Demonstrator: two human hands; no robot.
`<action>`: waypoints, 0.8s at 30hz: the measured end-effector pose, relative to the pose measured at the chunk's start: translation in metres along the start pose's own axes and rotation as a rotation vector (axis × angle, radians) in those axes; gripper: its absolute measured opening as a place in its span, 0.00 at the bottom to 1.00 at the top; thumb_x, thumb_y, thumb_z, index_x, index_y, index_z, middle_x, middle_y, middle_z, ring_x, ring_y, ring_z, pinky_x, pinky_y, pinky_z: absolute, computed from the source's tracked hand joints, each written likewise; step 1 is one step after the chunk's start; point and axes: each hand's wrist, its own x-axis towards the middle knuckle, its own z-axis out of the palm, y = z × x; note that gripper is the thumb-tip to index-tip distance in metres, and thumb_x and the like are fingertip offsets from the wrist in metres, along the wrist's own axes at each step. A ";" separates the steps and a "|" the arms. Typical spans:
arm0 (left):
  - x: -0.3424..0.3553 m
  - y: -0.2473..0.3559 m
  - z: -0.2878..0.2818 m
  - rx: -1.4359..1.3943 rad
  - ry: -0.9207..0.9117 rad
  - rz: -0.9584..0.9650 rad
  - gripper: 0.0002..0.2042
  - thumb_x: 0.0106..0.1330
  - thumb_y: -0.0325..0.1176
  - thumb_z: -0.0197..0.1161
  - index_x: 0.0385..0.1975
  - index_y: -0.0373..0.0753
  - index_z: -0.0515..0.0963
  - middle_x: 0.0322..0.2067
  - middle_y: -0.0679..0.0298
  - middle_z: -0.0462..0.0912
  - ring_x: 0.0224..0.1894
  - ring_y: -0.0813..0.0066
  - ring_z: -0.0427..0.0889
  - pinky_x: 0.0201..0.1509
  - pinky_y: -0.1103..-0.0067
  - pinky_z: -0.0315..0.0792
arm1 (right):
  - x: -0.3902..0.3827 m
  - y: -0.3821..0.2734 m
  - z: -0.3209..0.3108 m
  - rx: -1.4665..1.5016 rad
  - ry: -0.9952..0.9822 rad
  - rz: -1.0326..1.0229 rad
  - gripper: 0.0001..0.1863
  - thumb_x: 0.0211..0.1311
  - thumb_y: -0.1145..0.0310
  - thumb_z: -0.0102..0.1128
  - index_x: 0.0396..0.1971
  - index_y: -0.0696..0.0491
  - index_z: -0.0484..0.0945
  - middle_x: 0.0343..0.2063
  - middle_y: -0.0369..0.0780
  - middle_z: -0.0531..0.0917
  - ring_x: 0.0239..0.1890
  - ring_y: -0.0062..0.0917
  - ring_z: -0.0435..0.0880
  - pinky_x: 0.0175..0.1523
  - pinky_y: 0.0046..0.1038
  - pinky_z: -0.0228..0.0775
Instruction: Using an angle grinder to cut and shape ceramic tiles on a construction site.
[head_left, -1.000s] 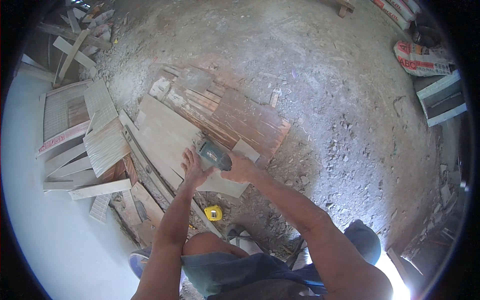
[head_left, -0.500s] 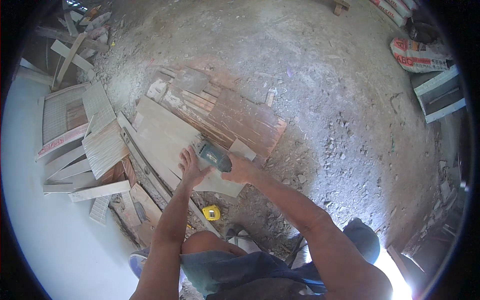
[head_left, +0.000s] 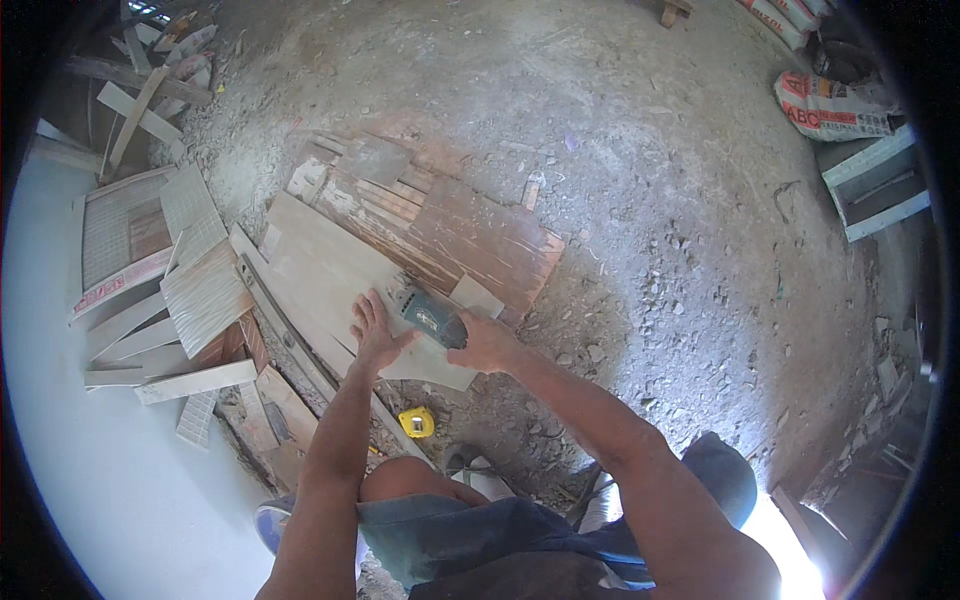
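My right hand (head_left: 488, 343) is wrapped round the rear of a dark blue-green angle grinder (head_left: 432, 316). The grinder's head points away to the far left, over the right edge of a large beige tile (head_left: 335, 262); its disc is hidden. Fingers spread, my left hand (head_left: 374, 332) presses flat on the tile just left of the grinder. Beneath the tile's far side lie worn brown boards (head_left: 480, 235). A small beige offcut (head_left: 477, 297) rests on them by the grinder.
A yellow tape measure (head_left: 417, 422) lies near my knee. Beside the left wall, cut tile pieces (head_left: 205, 290) lean and overlap near a long narrow strip (head_left: 290, 340). Rubble covers the floor. At the far right are a cement bag (head_left: 832, 108) and a grey frame (head_left: 872, 185).
The grinder and my right hand have shifted slightly toward me and to the right along the tile. My left hand stays on the tile. The whole view has drifted a little.
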 end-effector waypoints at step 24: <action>0.011 -0.007 -0.006 -0.016 0.008 -0.039 0.67 0.54 0.61 0.74 0.76 0.44 0.22 0.75 0.40 0.21 0.77 0.37 0.20 0.72 0.36 0.32 | -0.026 0.006 -0.017 -0.061 -0.072 0.027 0.46 0.50 0.49 0.67 0.64 0.63 0.64 0.49 0.59 0.81 0.55 0.49 0.81 0.62 0.42 0.72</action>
